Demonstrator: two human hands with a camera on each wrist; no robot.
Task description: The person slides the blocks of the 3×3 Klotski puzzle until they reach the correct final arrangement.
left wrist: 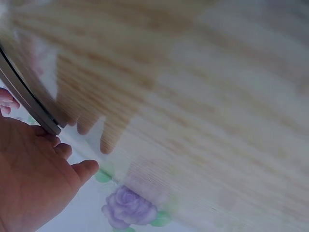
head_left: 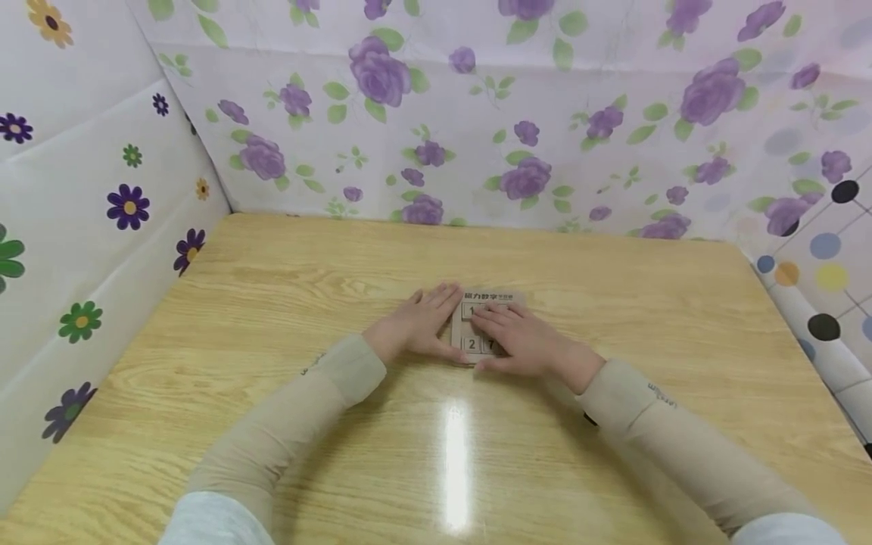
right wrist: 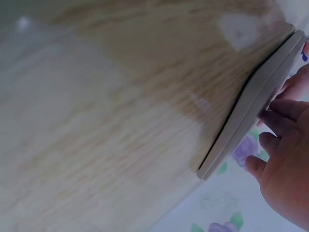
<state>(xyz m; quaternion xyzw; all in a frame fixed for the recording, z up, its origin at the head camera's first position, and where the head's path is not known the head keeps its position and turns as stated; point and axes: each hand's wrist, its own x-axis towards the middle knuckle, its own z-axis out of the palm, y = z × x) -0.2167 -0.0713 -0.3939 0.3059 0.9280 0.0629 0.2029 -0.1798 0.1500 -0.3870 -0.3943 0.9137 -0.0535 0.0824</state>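
Observation:
A flat number sliding puzzle [head_left: 471, 328] lies on the wooden table, with dark print along its far edge. Tiles 1, 2 and 7 show; the rest are hidden under my right hand [head_left: 521, 339], whose outstretched fingers rest over the tiles, thumb near the front edge. Along the puzzle's left side lies my left hand [head_left: 429, 322], fingers straight, fingertips by the far left corner and thumb at the near one. From the left wrist, the left hand [left wrist: 38, 179] meets the board's edge [left wrist: 29, 99]. In the right wrist view, the right hand's fingers [right wrist: 285, 116] reach over the board's face.
The glossy wooden table [head_left: 327, 454] reflects a bright strip of light. Behind it hangs a purple-flowered cloth [head_left: 422, 113]. Patterned coverings stand at left [head_left: 88, 250] and right [head_left: 824, 295]. A small dark object [head_left: 590, 418] shows beneath the right wrist.

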